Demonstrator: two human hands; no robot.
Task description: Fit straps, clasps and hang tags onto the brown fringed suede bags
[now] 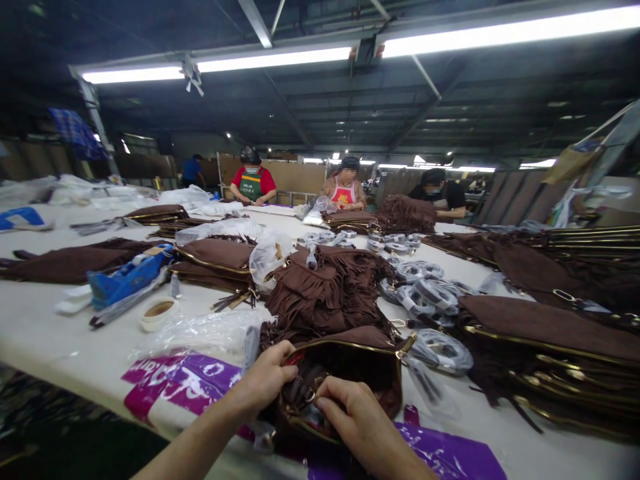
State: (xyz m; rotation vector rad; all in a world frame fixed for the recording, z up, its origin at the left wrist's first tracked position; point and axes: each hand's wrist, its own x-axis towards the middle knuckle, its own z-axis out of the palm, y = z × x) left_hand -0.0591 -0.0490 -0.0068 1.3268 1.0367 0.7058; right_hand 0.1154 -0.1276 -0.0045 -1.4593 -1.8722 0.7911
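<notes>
We judge that the step in hand is work inside the dark brown, suede-like bag (373, 367), which sits at the table's near edge, its gold-toned zip mouth gaping. Our left hand (264, 381) pinches the rim on the left side. Our right hand (353, 410) reaches into the mouth with fingers bent, beside a small gold-toned metal ring (311, 395); the interior is dark, so we cannot tell whether those fingers grip anything. The next move, in our view, calls for a steady left pinch, giving the right fingers room between the zip edges.
</notes>
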